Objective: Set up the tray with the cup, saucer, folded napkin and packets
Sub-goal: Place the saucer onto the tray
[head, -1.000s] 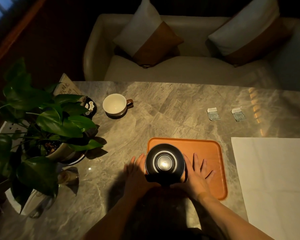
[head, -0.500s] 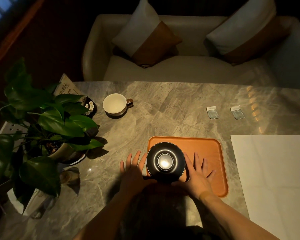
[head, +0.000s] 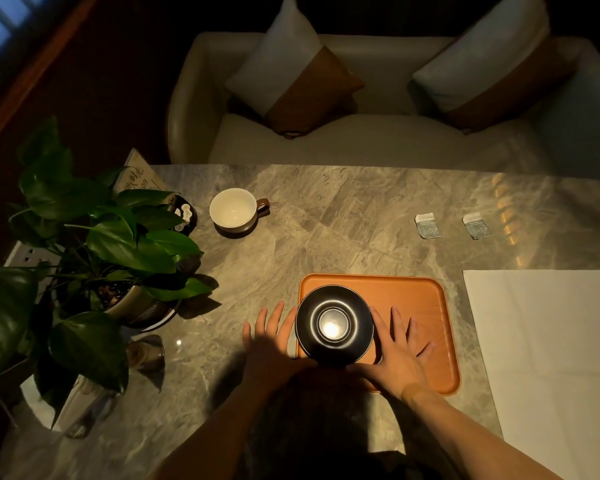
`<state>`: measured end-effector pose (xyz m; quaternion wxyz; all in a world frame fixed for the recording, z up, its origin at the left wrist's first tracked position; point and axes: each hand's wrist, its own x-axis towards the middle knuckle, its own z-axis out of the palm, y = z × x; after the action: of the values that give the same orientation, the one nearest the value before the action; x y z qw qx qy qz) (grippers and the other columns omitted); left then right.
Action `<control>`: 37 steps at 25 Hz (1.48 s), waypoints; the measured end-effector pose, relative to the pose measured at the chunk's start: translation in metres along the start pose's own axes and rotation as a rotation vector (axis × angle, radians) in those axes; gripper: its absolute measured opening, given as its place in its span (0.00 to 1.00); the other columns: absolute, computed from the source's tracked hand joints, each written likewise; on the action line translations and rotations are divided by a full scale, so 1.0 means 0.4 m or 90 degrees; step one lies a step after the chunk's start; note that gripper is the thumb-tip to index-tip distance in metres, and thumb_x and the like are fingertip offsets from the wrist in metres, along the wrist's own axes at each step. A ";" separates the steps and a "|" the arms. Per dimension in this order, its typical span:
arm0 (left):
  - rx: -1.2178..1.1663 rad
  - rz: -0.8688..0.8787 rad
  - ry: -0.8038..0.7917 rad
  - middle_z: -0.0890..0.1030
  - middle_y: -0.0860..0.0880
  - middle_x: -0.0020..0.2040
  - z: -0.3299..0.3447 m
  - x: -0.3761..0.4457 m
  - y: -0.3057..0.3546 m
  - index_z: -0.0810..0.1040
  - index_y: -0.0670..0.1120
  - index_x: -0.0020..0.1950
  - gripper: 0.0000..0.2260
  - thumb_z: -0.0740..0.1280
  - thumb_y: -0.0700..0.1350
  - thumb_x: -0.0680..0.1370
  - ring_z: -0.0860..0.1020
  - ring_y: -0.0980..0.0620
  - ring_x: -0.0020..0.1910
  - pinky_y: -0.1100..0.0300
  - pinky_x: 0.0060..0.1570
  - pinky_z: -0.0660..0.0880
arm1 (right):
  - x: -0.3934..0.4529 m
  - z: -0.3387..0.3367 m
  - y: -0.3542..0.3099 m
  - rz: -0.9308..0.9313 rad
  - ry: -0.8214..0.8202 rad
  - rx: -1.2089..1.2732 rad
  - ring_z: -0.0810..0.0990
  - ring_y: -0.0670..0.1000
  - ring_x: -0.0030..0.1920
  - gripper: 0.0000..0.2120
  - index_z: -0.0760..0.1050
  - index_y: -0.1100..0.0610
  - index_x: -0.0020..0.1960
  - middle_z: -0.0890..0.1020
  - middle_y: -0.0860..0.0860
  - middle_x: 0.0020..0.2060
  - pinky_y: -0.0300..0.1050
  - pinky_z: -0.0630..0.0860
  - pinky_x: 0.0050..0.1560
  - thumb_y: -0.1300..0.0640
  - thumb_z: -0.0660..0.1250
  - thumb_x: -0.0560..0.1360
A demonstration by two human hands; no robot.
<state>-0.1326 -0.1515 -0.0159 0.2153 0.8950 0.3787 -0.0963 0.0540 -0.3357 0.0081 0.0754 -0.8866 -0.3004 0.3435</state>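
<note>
- You are working at a grey marble table (head: 343,216).
- The orange tray (head: 416,299) lies near you at the centre.
- The white cup (head: 234,211) stands far left, by your potted plant (head: 94,251).
- Two packets (head: 428,225) (head: 478,226) lie far right, a little apart.
- The unfolded white napkin (head: 551,341) lies flat on your right, just beside the tray.

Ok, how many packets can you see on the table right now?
2. Both lie on the marble table beyond the tray: one packet, the other to its right. None appear hidden.
</note>
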 end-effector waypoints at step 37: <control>-0.259 -0.219 0.122 0.73 0.48 0.69 -0.280 0.191 -0.002 0.68 0.51 0.73 0.30 0.69 0.60 0.74 0.70 0.46 0.68 0.45 0.66 0.70 | 0.283 -0.310 -0.244 -0.203 0.047 -0.196 0.68 0.54 0.70 0.23 0.71 0.44 0.68 0.76 0.50 0.66 0.61 0.61 0.71 0.36 0.60 0.77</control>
<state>-0.0791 -0.0509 0.0579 0.3343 0.7608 0.5554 0.0314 0.1542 -0.1816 0.0708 0.0030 -0.8409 -0.4826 0.2448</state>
